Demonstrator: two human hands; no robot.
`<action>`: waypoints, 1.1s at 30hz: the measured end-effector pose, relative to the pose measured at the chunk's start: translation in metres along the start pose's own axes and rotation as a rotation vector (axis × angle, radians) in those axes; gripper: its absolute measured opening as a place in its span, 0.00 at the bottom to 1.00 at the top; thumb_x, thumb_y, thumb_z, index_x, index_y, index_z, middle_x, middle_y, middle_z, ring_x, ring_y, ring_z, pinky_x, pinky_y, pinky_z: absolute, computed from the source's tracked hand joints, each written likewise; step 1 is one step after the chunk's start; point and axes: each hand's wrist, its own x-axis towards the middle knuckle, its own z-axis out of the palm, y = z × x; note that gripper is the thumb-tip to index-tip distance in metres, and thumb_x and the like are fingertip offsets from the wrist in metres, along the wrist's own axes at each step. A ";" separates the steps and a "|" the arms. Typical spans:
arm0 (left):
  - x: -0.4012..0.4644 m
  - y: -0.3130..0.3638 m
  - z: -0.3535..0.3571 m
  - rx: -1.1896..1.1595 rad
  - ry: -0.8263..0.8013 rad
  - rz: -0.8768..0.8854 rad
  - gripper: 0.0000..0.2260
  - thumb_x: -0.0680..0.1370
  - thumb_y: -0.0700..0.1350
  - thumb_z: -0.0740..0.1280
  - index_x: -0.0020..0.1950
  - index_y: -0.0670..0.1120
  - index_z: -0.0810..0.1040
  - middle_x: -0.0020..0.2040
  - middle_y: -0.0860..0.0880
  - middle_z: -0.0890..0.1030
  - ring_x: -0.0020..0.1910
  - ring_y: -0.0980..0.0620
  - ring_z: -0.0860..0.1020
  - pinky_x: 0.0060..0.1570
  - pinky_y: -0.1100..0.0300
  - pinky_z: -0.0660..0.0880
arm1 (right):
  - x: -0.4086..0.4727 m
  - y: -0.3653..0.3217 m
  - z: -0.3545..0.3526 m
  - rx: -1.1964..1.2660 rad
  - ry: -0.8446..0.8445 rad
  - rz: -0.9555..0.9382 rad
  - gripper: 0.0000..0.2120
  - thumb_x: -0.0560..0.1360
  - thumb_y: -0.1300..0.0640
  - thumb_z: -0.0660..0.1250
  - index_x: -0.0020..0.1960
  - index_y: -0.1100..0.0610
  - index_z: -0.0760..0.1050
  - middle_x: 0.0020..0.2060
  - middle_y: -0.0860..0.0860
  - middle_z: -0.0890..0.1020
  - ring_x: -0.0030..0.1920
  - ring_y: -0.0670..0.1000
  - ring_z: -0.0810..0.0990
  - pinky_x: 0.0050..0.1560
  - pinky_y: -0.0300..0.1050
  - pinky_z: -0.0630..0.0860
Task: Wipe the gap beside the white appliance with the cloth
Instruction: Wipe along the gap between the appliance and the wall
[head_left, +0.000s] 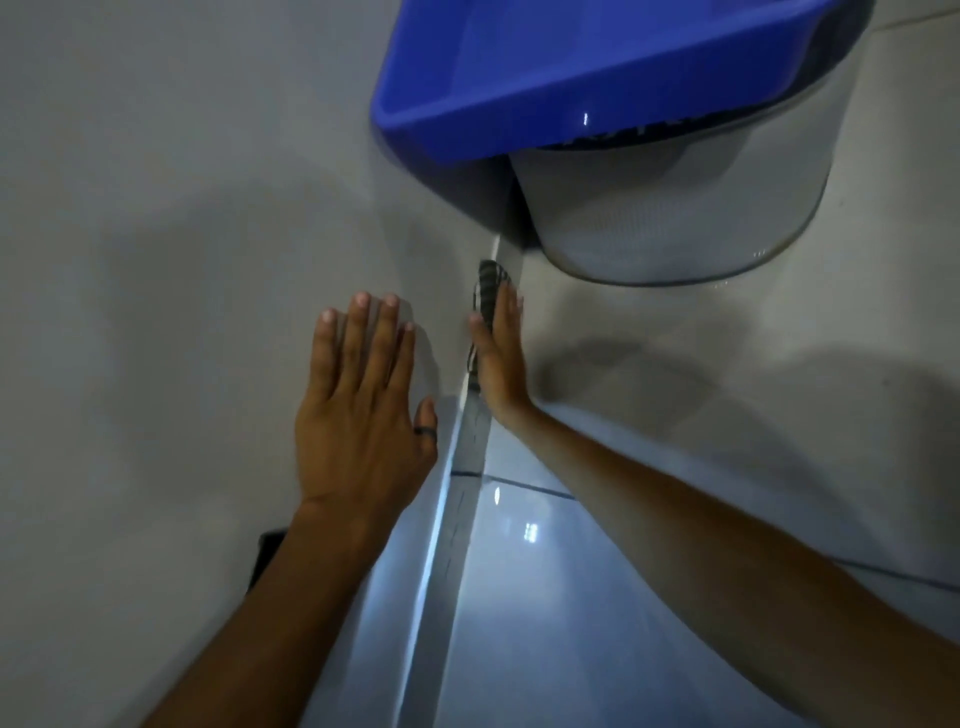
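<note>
The white appliance (182, 260) fills the left half of the view. My left hand (363, 410) lies flat on its surface with the fingers spread, a dark ring on the thumb. A narrow gap (467, 447) runs along the appliance's right edge. My right hand (501, 358) reaches into that gap with fingers straight, pressing a grey striped cloth (488, 283) against the appliance's side. Only the cloth's upper end shows past my fingertips; the remainder is hidden behind the hand.
A blue plastic basin (571, 78) sits at the top, overhanging the appliance's edge. Under it stands a clear round container (675, 218) close to the far end of the gap. Glossy floor tiles (545, 597) lie to the right.
</note>
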 end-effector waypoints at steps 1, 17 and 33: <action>0.001 0.002 0.002 0.015 0.004 0.004 0.35 0.84 0.60 0.43 0.87 0.45 0.40 0.87 0.41 0.37 0.85 0.40 0.33 0.77 0.43 0.20 | -0.016 0.007 0.006 -0.016 0.003 0.006 0.35 0.83 0.43 0.53 0.84 0.51 0.43 0.85 0.49 0.45 0.85 0.47 0.41 0.85 0.59 0.44; 0.009 0.004 0.014 0.096 0.079 0.004 0.33 0.84 0.58 0.48 0.88 0.47 0.51 0.88 0.42 0.46 0.87 0.39 0.44 0.81 0.41 0.26 | 0.040 0.013 0.000 -0.094 0.116 -0.096 0.29 0.85 0.47 0.51 0.83 0.52 0.50 0.85 0.53 0.51 0.85 0.54 0.47 0.84 0.62 0.50; 0.009 0.003 0.021 0.199 0.077 0.032 0.35 0.85 0.58 0.48 0.88 0.47 0.40 0.87 0.42 0.37 0.86 0.37 0.37 0.76 0.38 0.19 | -0.186 0.088 0.040 -0.183 -0.154 -0.029 0.38 0.78 0.31 0.49 0.75 0.32 0.26 0.79 0.33 0.29 0.82 0.41 0.34 0.85 0.58 0.43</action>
